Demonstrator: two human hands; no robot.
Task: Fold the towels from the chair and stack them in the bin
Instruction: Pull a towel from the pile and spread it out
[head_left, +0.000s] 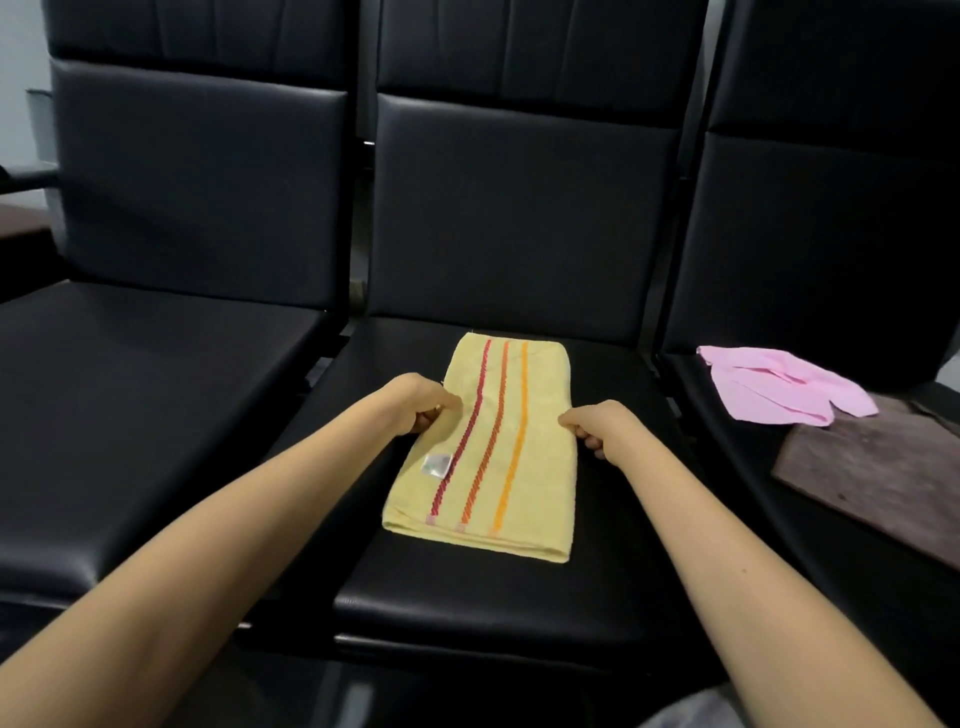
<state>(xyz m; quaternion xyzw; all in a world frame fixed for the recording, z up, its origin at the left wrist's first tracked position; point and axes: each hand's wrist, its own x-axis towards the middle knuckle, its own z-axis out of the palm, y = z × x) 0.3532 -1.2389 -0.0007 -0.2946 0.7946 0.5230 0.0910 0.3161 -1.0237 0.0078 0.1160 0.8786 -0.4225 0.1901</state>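
A yellow towel (514, 447) with red, dark orange and orange stripes lies folded into a long strip on the middle black chair seat (467, 597). My left hand (415, 405) pinches the towel's left edge about halfway along. My right hand (597, 423) pinches its right edge at the same height. A small white label shows near the left edge. No bin is in view.
On the right chair lie a crumpled pink towel (784, 387) and a flat brown towel (878, 467). The left black chair seat (130, 415) holds nothing. All three seats have tall black backrests behind them.
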